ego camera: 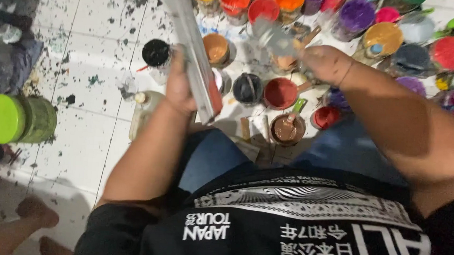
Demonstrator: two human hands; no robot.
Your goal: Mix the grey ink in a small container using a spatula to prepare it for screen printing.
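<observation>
Between the fingers of the left hand (180,89) stands a long flat board (192,50), grey-white on its face and with red paint on the lower corner; the fingers are closed around its lower part, and the board goes up and away from them to the top edge of the view, tilted a little to the left. Just left of these fingers is a small jar with a black lid (156,53), and under the wrist lies a pale plastic bottle (145,111) on the white tiled floor (88,128), which is full of dark paint spots. On the other side, the right hand (322,62) is closed on a blurred grey thing (273,37), which sticks out to the left from the fingers; what kind of tool it is I cannot tell, because it is too blurred. Below these fingers stand open paint pots: a black one (248,88), a red one (281,93) and a brown one (287,129) with a stick in it. Beyond the fingers, more pots are crowded together, in yellow, orange, red, purple, pink and green colours. An orange pot (216,48) stands just right of the board. Far to the left of the left hand lies a green container with a bright green lid (17,119). A bare foot (37,213) of another person shows in the lower left corner.
</observation>
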